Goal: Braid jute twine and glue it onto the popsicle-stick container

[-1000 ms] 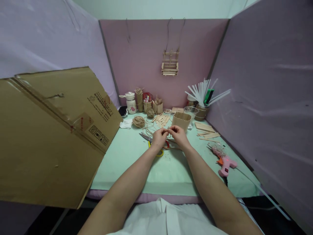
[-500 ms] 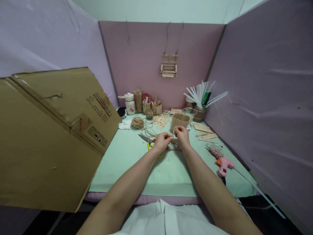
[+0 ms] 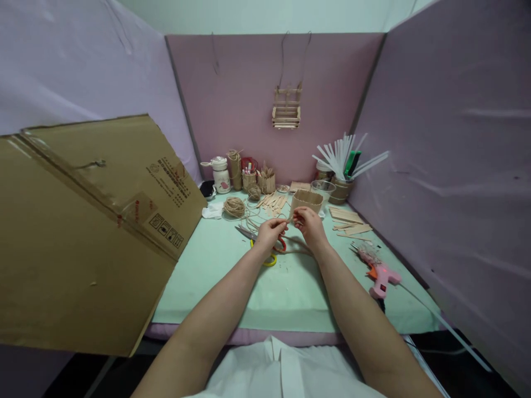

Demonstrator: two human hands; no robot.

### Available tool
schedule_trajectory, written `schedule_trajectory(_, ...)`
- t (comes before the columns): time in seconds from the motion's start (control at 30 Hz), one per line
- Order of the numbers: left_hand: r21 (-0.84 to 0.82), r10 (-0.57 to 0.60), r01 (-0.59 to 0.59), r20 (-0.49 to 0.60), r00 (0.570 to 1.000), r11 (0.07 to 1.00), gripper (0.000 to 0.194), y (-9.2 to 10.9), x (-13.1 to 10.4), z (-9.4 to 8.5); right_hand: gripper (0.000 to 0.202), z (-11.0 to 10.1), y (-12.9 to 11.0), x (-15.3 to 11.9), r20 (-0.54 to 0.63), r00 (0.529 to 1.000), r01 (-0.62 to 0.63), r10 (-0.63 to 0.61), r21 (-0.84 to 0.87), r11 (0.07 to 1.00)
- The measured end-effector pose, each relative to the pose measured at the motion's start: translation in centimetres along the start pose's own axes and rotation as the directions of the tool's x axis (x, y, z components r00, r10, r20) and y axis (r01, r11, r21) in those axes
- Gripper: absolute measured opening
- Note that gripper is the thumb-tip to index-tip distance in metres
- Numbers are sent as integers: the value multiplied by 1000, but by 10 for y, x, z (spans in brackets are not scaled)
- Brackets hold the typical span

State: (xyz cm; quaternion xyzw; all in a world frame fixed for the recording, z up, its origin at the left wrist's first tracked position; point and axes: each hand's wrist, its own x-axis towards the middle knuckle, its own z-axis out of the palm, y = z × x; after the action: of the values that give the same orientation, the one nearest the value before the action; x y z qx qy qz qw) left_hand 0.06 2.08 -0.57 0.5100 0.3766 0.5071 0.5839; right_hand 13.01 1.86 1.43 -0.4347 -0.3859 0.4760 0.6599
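My left hand (image 3: 270,232) is closed in a pinch on a strand of jute twine (image 3: 290,220). Close beside it, my right hand (image 3: 309,225) pinches the same twine, thumb and fingers together. Just behind the right hand stands an oval box of craft sticks (image 3: 306,200), partly covered by the fingers. Scissors (image 3: 269,260) with red and yellow handles lie under and beside the left hand, blades pointing left. More twine loops across the table below my hands, and a ball of twine (image 3: 234,207) rests behind and to the left.
A pink glue gun (image 3: 382,276) with a long glue stick lies at right. Loose craft sticks (image 3: 348,216) sit behind it. Glue sticks (image 3: 338,155) fill a pot at the back right. A large cardboard sheet (image 3: 99,237) leans at left. A small stick swing (image 3: 286,108) hangs behind.
My hands have risen slightly and the right hand has turned, its fingers spreading a little around the twine. More of the scissors' handles shows. The view has shifted slightly.
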Motion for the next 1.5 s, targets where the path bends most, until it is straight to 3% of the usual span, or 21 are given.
schedule_trajectory(0.13, 91, 121, -122, 20, 992, 988, 16, 5, -1, 3, 29, -1, 2, -1, 79, 994, -64, 69, -62, 996)
schedule_trajectory(0.27, 247, 212, -214, 35, 977, 945, 9, 7, -1, 3, 28, -1, 5, -4, 184, 982, -15, 37, -120, 993)
schedule_trajectory(0.5, 354, 193, -230, 138, 972, 906, 9, 10, -11, 9, 33, -8, 16, 5, -48, 999, 17, -21, -84, 996)
schedule_trajectory(0.63, 342, 182, -230, 167, 969, 911, 12, 6, -11, 11, 24, -15, 18, 11, -129, 991, 7, -43, -267, 964)
schedule_trajectory(0.7, 331, 175, -203, 112, 978, 922, 14, 3, -7, 8, 15, -16, 15, 9, -140, 975, 103, -174, -409, 907)
schedule_trajectory(0.77, 321, 173, -169, 16, 985, 932, 14, 1, -2, 4, 13, -14, 10, 4, -64, 919, 295, -390, -546, 784)
schedule_trajectory(0.83, 318, 177, -144, -79, 981, 937, 13, 1, 3, -1, 23, -10, 5, -3, 137, 837, 489, -530, -623, 611)
schedule_trajectory(0.93, 330, 204, -148, -142, 969, 932, 11, 3, 6, -6, 27, -3, 0, -13, 416, 750, 652, -515, -600, 464)
schedule_trajectory(1.03, 360, 213, -150, -142, 967, 921, 13, 4, 5, -7, 17, 2, -1, -18, 508, 699, 708, -503, -590, 388)
schedule_trajectory(1.37, 506, 270, -198, -73, 960, 840, 12, 6, 1, -4, 13, -2, 5, -10, 439, 743, 650, -505, -652, 390)
schedule_trajectory(1.5, 542, 247, -186, -41, 968, 819, 15, 5, 0, -4, 14, -2, 9, -8, 385, 781, 606, -492, -659, 446)
